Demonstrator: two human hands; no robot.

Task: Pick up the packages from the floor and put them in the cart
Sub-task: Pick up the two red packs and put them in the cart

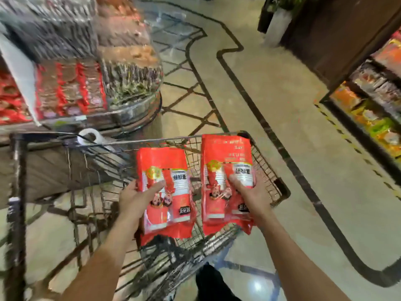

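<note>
Left hand (135, 197) clamps one red package (166, 192), thumb on top; right hand (251, 195) clamps a second package (226, 181). Both held flat over the wire cart (265, 168) basket, likely for a level drop in.

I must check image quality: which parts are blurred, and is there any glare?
Head view: the shelves at upper left are smeared by motion blur; both packages are fairly sharp; a glare spot lies on the floor; wide-angle bending curves the floor lines.
</note>
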